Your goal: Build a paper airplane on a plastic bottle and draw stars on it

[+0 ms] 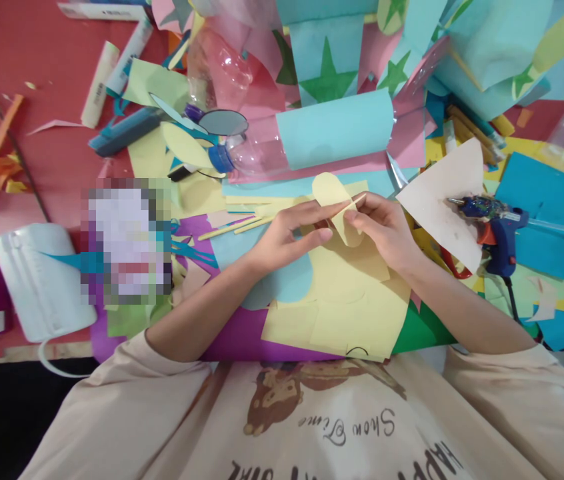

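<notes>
Pale yellow cut-out paper with rounded ends [331, 189] is between my two hands, above the yellow sheets. My right hand [387, 230] pinches its folded or overlapping edge between thumb and fingers. My left hand [289, 233] grips the same cut-out from the other side, its index finger along the paper and its thumb lower down. Some fingertips are hidden behind the paper. Beneath both hands lie pale yellow sheets [357, 293], with a light blue piece [287, 280] on the left.
A clear plastic bottle [257, 148] wrapped in light blue paper [337, 130] lies beyond my hands. To the right, a blue glue gun [502, 240] rests on white paper [442, 193]. A white case [45, 280] and several markers [99, 85] are on the left.
</notes>
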The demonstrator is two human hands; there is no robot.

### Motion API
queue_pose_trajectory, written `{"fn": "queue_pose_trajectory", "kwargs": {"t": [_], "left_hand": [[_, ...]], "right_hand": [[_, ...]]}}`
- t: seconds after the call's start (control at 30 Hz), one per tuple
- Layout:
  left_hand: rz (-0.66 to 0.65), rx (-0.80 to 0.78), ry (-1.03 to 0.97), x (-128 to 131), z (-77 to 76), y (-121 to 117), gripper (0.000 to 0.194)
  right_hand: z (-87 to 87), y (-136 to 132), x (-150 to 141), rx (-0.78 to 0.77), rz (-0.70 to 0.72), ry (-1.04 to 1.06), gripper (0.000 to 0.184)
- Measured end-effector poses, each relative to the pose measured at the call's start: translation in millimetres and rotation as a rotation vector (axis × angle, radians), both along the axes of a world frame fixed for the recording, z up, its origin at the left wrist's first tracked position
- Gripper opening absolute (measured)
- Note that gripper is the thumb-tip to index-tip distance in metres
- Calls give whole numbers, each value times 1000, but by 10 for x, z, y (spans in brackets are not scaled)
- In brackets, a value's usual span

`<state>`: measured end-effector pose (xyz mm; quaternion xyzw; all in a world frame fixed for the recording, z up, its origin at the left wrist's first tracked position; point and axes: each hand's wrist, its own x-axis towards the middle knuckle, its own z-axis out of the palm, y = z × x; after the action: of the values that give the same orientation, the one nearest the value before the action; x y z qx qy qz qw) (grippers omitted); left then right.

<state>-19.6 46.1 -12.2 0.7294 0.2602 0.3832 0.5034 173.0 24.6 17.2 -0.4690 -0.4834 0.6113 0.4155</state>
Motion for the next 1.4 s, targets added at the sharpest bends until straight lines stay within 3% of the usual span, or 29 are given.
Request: {"fn": "queue_pose_trajectory", "kwargs": {"t": [0.13, 0.4, 0.53, 0.77, 1.2, 1.4], "left_hand": [[-19, -41, -40, 5, 20, -8, 25], [-87, -246, -52, 14, 46, -27, 29], [-131, -214, -29, 1, 55, -16, 30], [-176, -123, 10, -17, 15, -33, 52], [-152, 47, 123, -24, -41, -64, 62], [-149, 102, 128, -6, -35, -72, 63]], "right_hand": [[-19, 6, 13, -38, 30, 38, 31], [-24, 12, 34, -37, 58, 42, 31], [-11, 7, 39, -21, 64, 29, 32], [11, 13, 43, 14, 41, 44, 33], [-8, -9, 50, -24, 7, 36, 28], [-33, 7, 48, -36, 82, 90, 26]]}}
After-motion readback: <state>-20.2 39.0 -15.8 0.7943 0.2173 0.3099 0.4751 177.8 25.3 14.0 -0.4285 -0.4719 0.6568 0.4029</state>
